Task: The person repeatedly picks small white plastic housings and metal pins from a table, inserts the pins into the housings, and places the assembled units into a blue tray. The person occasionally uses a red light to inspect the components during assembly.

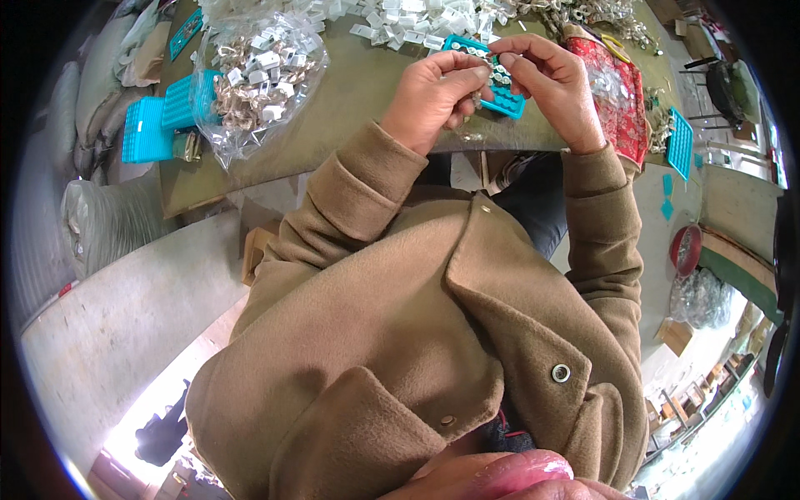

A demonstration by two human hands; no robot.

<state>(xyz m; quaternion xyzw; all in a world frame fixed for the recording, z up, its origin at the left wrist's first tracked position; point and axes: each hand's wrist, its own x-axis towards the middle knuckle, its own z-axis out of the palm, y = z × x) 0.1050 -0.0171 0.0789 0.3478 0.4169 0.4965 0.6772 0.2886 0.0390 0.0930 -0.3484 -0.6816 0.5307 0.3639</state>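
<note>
My left hand (433, 96) and my right hand (552, 87) meet over the near edge of a green table (350, 100). Their fingertips pinch a small pale metal and plastic part (492, 77) between them. Right behind the fingers lies a teal plastic tray (500, 98) with small parts set in its slots. Both forearms are in tan coat sleeves.
A clear plastic bag (254, 79) full of small white and metal parts lies left on the table, beside teal trays (154, 125). Loose white parts (408, 21) pile at the far edge. A red patterned cloth (617, 92) lies right, with another teal tray (681, 142). Grey sacks (100, 225) stand left.
</note>
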